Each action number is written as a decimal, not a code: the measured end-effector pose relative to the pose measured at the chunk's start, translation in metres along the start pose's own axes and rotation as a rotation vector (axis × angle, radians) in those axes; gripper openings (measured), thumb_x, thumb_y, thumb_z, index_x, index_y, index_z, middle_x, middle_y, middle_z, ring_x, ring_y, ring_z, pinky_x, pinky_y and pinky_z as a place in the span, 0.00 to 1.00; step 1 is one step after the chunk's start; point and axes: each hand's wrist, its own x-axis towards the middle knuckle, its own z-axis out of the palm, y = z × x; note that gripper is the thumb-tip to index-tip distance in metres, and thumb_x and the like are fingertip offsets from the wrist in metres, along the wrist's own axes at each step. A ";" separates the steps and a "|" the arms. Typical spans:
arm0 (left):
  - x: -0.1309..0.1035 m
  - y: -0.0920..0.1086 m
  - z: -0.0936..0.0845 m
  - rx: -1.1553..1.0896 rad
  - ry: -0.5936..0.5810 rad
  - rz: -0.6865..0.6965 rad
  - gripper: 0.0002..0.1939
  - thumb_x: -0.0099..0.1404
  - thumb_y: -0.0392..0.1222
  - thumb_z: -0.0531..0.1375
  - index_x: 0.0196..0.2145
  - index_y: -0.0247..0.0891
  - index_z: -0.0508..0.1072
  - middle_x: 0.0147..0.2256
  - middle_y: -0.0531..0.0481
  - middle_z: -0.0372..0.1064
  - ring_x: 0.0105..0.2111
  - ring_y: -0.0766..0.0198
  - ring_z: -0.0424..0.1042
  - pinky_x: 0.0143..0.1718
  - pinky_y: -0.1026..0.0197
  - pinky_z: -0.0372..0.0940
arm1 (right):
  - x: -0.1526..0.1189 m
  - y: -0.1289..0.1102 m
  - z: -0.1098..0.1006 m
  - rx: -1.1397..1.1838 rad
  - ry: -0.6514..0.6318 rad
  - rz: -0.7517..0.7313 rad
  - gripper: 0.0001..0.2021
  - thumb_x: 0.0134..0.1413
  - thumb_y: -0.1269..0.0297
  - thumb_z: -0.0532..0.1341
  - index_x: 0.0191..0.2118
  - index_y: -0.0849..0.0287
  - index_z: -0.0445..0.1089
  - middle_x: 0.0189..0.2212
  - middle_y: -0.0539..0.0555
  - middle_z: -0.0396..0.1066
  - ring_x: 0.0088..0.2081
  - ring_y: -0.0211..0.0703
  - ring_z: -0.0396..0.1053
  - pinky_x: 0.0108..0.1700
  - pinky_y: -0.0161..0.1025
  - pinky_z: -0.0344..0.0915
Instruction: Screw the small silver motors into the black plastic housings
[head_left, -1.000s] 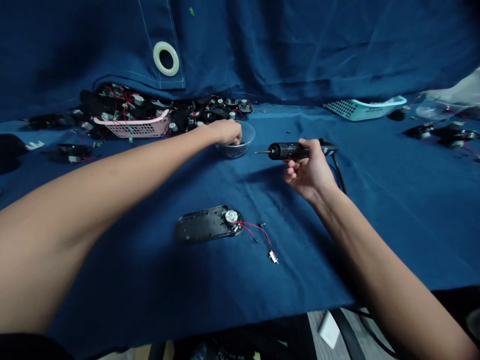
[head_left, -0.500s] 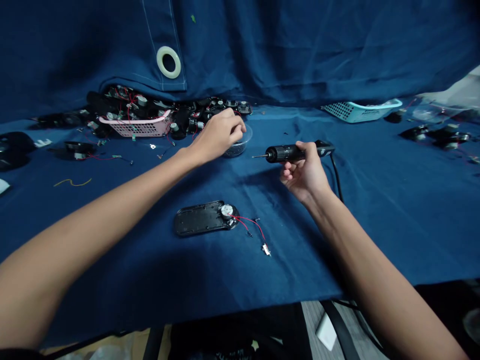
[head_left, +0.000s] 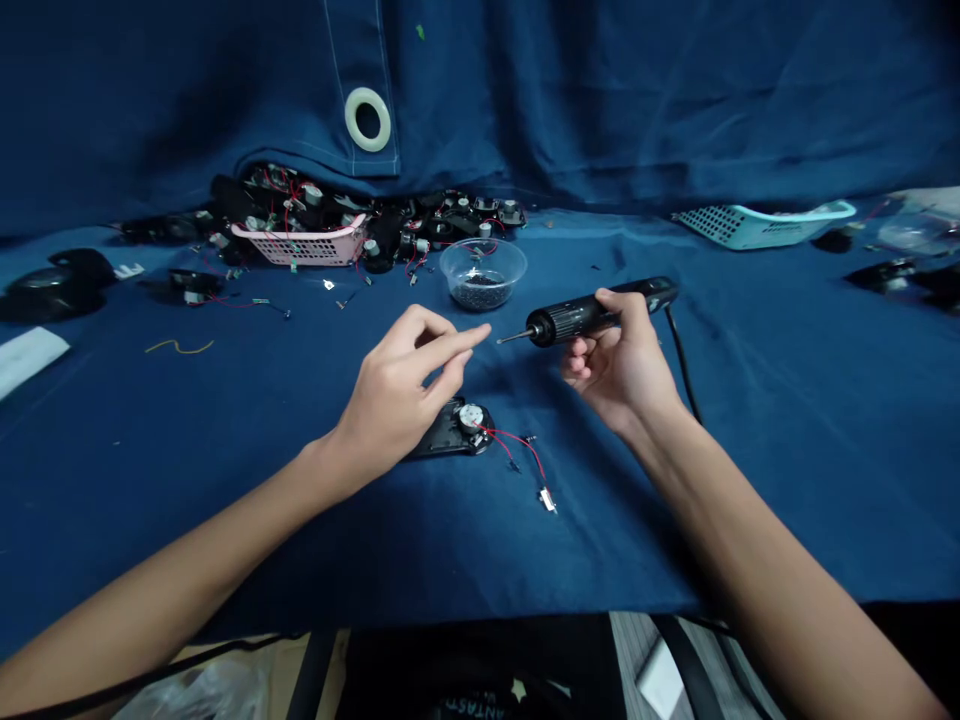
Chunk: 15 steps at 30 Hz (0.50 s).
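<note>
My right hand (head_left: 626,360) grips a black electric screwdriver (head_left: 574,318), its thin bit pointing left and slightly down. Close to the bit's tip is my left hand (head_left: 405,390), with the index finger stretched toward it and the thumb drawn in below. Whatever sits between these fingertips is too small to make out. Below, partly covered by the left hand, lies a black plastic housing (head_left: 442,438) on the blue cloth. A round silver motor (head_left: 471,418) sits at its right end, with red wires running to a small switch (head_left: 547,499). A clear bowl (head_left: 484,265) behind the hands holds many small dark screws.
A pink basket (head_left: 300,247) heaped with black wired parts stands at the back left, more parts beside it. At the back right is a turquoise basket (head_left: 772,228). A yellow wire (head_left: 178,348) lies left. The screwdriver's cable (head_left: 682,365) trails behind my right wrist.
My left hand has come away from the clear bowl, toward me, to beside the bit's tip. The screwdriver now tilts a little more downward. The view has shifted slightly.
</note>
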 end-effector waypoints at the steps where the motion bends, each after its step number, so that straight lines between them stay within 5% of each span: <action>1: -0.002 0.000 0.001 0.000 0.004 0.000 0.15 0.69 0.30 0.56 0.50 0.37 0.77 0.37 0.49 0.66 0.36 0.68 0.68 0.40 0.63 0.67 | 0.000 0.001 0.000 0.001 -0.011 0.010 0.17 0.51 0.49 0.61 0.26 0.58 0.62 0.15 0.47 0.60 0.14 0.29 0.58 0.15 0.27 0.55; 9: -0.012 0.009 -0.001 -0.065 0.055 -0.109 0.15 0.68 0.30 0.60 0.51 0.37 0.74 0.36 0.51 0.71 0.35 0.70 0.71 0.39 0.67 0.67 | -0.004 0.008 0.006 -0.008 -0.016 0.061 0.17 0.52 0.50 0.61 0.25 0.59 0.63 0.14 0.47 0.61 0.14 0.30 0.58 0.14 0.26 0.56; 15: -0.013 0.013 -0.002 0.034 0.106 -0.069 0.03 0.65 0.31 0.62 0.36 0.37 0.73 0.33 0.55 0.74 0.31 0.72 0.72 0.36 0.69 0.68 | -0.009 0.011 0.011 -0.031 -0.047 0.049 0.17 0.54 0.51 0.60 0.25 0.59 0.64 0.14 0.48 0.63 0.15 0.31 0.61 0.15 0.27 0.58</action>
